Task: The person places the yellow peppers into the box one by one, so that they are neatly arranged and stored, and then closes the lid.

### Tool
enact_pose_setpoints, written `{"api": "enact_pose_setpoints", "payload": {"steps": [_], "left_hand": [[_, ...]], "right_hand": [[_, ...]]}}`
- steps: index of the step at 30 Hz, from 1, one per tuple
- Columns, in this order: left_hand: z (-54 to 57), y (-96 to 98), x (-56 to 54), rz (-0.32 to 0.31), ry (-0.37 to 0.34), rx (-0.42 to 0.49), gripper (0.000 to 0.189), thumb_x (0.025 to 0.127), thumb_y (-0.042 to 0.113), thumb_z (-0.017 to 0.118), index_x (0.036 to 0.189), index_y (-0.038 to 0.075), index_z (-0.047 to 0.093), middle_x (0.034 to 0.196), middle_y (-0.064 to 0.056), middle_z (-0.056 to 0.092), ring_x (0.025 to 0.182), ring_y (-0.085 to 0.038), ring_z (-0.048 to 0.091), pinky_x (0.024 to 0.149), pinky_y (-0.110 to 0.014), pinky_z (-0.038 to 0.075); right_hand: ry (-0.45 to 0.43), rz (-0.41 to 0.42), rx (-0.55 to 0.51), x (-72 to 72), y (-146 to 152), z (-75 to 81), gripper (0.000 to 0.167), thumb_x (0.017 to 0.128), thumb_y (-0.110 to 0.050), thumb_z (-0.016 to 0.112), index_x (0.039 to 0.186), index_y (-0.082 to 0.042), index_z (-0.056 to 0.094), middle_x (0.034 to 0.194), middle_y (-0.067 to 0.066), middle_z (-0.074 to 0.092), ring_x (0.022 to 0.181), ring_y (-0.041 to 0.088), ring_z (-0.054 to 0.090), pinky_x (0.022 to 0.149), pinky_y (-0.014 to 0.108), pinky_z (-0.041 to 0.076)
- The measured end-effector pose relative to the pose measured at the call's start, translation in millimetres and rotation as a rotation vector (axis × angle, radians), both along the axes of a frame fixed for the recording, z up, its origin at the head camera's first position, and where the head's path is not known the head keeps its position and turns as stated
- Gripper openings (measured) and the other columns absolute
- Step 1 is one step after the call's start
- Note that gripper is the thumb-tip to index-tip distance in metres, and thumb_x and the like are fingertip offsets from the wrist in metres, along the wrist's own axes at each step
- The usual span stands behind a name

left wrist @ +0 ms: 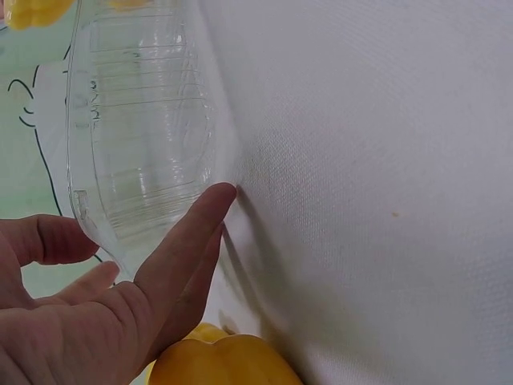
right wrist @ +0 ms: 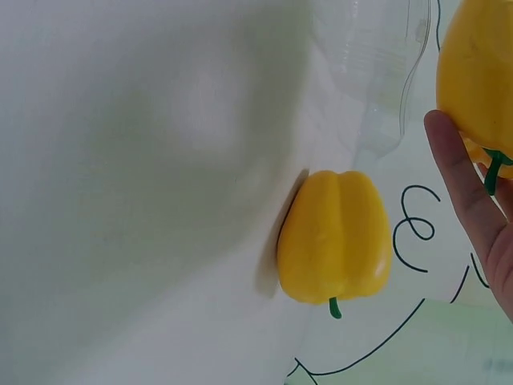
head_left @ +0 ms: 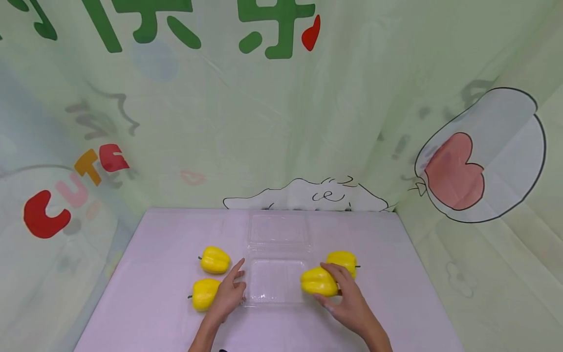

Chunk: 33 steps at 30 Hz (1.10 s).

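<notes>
A clear plastic clamshell box (head_left: 277,304) lies open on the table, its lid (head_left: 279,230) folded back toward the wall. My right hand (head_left: 349,300) grips a yellow bell pepper (head_left: 317,282) between thumb and fingers, over the box's right edge. In the right wrist view, this pepper (right wrist: 481,72) has its green stem toward the palm. Along the box's left side is my left hand (head_left: 228,296), its fingers extended. The left wrist view shows the left thumb (left wrist: 60,239) at the rim and the index finger (left wrist: 188,237) beside the wall.
Another yellow bell pepper (head_left: 343,260) lies behind the right hand. Two more sit left of the box: one pepper (head_left: 215,260) farther back and one pepper (head_left: 203,294) partly hidden by the left hand. A printed cloth (head_left: 264,122) hangs behind the pale table (head_left: 154,254).
</notes>
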<state>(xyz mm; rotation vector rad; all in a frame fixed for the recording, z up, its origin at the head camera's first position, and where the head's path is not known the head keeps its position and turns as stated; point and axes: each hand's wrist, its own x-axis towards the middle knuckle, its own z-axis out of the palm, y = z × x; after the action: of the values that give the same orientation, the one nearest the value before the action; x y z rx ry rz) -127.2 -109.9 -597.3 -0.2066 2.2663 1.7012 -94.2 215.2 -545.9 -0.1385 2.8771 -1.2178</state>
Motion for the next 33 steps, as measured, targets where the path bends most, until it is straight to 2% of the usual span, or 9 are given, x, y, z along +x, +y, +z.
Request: {"api": "enact_pose_setpoints", "payload": {"steps": [8,15,23,33], "left_hand": [[1.5,1.0,0.8,0.005,0.010,0.016,0.071,0.100,0.004,0.051,0.167,0.020,0.034,0.161,-0.032,0.044,0.110,-0.029,0.064,0.069,-0.030,0.058],[0.7,0.8,1.9,0.006,0.000,0.008,0.072,0.099,0.005,0.051,0.167,0.021,0.034,0.162,-0.031,0.044,0.112,-0.028,0.063,0.071,-0.032,0.059],[-0.1,0.9,1.8,-0.001,0.001,0.005,0.072,0.099,0.004,0.050,0.167,0.021,0.034,0.161,-0.031,0.043,0.111,-0.028,0.063,0.072,-0.032,0.059],[-1.1,0.8,0.8,-0.002,-0.002,0.000,0.072,0.099,0.004,0.050,0.167,0.021,0.033,0.161,-0.032,0.043,0.110,-0.028,0.064,0.070,-0.030,0.058]], "right_hand": [[0.008,0.007,-0.015,-2.1,-6,-4.1,0.072,0.085,-0.037,0.090,0.149,-0.028,0.056,0.149,0.004,0.055,0.128,0.021,0.058,0.085,0.021,0.057],[0.003,0.024,-0.057,-4.2,-12,-5.7,0.072,0.085,-0.036,0.090,0.148,-0.029,0.057,0.149,0.003,0.056,0.129,0.022,0.058,0.084,0.020,0.058],[-0.033,0.039,-0.059,-7.2,-16,-9.6,0.072,0.084,-0.038,0.090,0.148,-0.034,0.057,0.149,-0.002,0.056,0.128,0.018,0.058,0.088,0.020,0.057],[-0.005,0.066,-0.064,-9.3,-17,-11.9,0.071,0.081,-0.033,0.093,0.144,-0.034,0.060,0.144,-0.005,0.061,0.126,0.018,0.061,0.095,0.026,0.061]]}}
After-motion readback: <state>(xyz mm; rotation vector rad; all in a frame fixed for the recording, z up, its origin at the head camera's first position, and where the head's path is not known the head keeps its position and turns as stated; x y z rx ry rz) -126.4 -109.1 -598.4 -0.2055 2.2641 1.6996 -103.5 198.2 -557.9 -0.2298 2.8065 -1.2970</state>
